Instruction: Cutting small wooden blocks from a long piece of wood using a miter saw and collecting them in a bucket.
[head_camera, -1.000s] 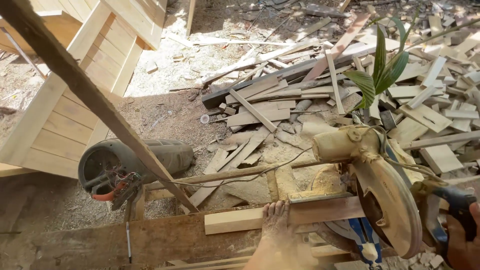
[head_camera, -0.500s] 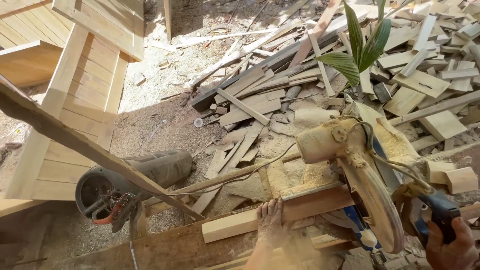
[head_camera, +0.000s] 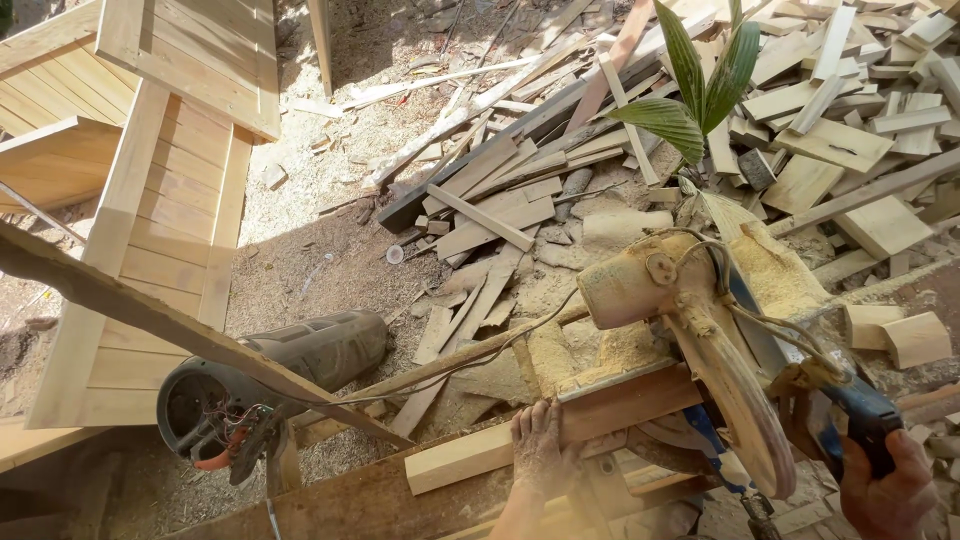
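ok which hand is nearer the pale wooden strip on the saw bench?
Left. The left hand presses the pale wooden strip directly; the right hand is off to the right, gripping the saw's blue handle.

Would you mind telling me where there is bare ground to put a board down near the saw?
The sandy ground between the wooden panel and the scrap pile is mostly bare. It is crowded around the saw, where the left hand presses a plank, and beside the old motor.
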